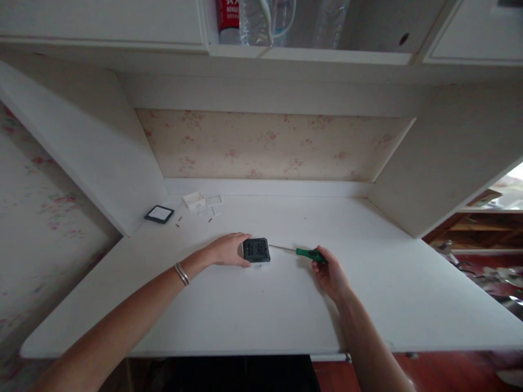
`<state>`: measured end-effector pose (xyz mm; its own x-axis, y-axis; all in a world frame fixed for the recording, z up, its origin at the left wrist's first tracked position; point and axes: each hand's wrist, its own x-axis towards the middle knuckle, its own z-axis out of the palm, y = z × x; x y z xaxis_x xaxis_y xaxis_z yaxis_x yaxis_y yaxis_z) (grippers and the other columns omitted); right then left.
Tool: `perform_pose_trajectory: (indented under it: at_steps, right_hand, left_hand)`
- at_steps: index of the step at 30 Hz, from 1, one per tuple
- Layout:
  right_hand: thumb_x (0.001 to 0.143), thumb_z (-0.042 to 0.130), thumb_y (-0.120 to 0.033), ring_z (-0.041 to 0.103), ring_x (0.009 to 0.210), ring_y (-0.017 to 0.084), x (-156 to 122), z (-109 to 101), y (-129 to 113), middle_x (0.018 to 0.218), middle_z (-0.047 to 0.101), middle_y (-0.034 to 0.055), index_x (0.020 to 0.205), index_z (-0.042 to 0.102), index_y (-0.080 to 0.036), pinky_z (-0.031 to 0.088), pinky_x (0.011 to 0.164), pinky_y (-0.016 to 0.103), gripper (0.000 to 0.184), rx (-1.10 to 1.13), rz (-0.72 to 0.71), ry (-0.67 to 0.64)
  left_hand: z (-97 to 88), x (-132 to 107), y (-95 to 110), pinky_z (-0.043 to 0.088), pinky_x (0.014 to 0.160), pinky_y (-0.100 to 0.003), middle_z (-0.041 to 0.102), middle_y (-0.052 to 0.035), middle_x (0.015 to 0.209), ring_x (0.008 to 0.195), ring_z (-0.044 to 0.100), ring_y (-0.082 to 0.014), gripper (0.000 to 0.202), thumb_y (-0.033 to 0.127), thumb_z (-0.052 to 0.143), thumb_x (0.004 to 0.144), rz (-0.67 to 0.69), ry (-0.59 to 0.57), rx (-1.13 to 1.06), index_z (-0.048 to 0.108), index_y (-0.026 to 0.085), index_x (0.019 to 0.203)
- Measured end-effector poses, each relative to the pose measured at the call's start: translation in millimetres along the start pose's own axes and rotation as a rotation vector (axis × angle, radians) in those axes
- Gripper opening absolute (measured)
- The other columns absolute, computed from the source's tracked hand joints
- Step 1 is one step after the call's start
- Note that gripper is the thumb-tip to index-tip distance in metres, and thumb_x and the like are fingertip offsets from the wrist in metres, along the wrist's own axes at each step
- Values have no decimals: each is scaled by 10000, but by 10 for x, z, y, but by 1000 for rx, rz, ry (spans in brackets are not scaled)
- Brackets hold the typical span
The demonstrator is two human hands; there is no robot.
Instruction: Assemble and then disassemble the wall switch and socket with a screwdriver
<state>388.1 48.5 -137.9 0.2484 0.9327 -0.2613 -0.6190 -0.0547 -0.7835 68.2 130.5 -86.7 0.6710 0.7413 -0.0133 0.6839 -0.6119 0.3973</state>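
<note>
My left hand [229, 250] grips the left side of a dark grey socket-like unit [256, 250], thumb at its near edge and fingers at its far edge. The unit rests on the white desk with its detailed face up. In my right hand [332, 273] is a screwdriver [310, 254], held by its green and black handle. Its thin metal shaft points left, and the tip is at the unit's right edge; whether they touch, I cannot tell. A tiny piece [260, 265] lies just in front of the unit.
White plastic parts [203, 202] and several small screws [210, 220] lie at the back left of the desk [229, 316]. Beside them is a dark-framed square plate [159, 214]. Overhead, a shelf [310, 53] holds clear plastic bottles [330, 22] and a white cable [267, 22].
</note>
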Motion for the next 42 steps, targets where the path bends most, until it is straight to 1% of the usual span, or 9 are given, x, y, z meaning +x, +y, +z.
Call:
perform_pose_trajectory:
  at_steps: [8, 13, 15, 18, 21, 27, 33, 38, 42]
  right_hand:
    - [716, 738, -244, 532, 412, 75, -6, 18, -6, 603, 620, -26, 748, 594, -169, 469, 334, 151, 165, -3, -4, 23]
    - [712, 743, -255, 528, 412, 75, -11, 20, -5, 610, 617, -29, 744, 593, -174, 468, 335, 156, 173, -15, -6, 30]
    - [711, 744, -259, 528, 414, 76, -13, 19, -6, 613, 615, -30, 753, 593, -179, 462, 330, 155, 176, -25, -4, 28]
    - [714, 741, -262, 527, 419, 76, -15, 17, -8, 616, 614, -28, 766, 593, -182, 448, 325, 151, 177, -35, -14, 13]
    - [721, 736, -270, 524, 420, 75, -18, 15, -8, 614, 610, -27, 769, 590, -180, 441, 324, 150, 178, -42, -21, -4]
    - [731, 731, -283, 530, 425, 78, -25, 18, -8, 605, 603, -29, 776, 584, -180, 448, 331, 151, 185, -56, -13, -10]
    - [723, 738, -275, 532, 427, 75, -15, 7, -6, 629, 618, -29, 773, 581, -181, 450, 337, 149, 190, -39, -15, -12]
    - [724, 733, -272, 535, 426, 78, -21, 12, -9, 619, 619, -30, 772, 581, -185, 443, 328, 149, 181, -27, -9, -13]
    - [725, 728, -269, 527, 419, 79, -32, 28, -14, 619, 619, -30, 762, 578, -191, 450, 330, 156, 174, -25, -11, -11]
  left_hand:
    - [-9, -9, 22, 367, 1006, -355, 503, -95, 1363, 1221, 490, -299, 962, 628, 708, 559, -94, 20, 7, 412, 211, 1374]
    - [-20, 8, 15, 333, 1039, -341, 457, -121, 1397, 1252, 454, -288, 995, 621, 700, 568, -64, 13, 41, 376, 170, 1393]
    - [-33, 25, 32, 340, 1032, -330, 471, -131, 1377, 1238, 462, -289, 985, 602, 701, 569, -42, 6, 68, 383, 153, 1385]
    - [-43, 58, 76, 381, 985, -319, 540, -132, 1264, 1144, 519, -289, 945, 550, 721, 546, 8, 11, 106, 429, 138, 1344]
    - [-34, 82, 119, 412, 941, -309, 547, -119, 1186, 1060, 542, -276, 927, 528, 742, 502, 43, 20, 112, 466, 148, 1301]
    - [-30, 83, 130, 432, 886, -311, 559, -62, 1038, 1001, 528, -255, 672, 557, 742, 489, -25, 23, 101, 615, 229, 1061]
    - [-11, 123, 58, 431, 881, -310, 547, -75, 1080, 1008, 525, -255, 801, 596, 753, 425, -86, -3, 44, 592, 193, 1098]
    - [15, 171, 43, 420, 905, -325, 528, -82, 1073, 1029, 509, -276, 833, 576, 784, 364, -56, -23, 55, 583, 192, 1075]
    - [23, 194, 57, 416, 911, -328, 522, -81, 1074, 1035, 508, -282, 858, 562, 794, 344, -77, -34, 50, 565, 191, 1082]
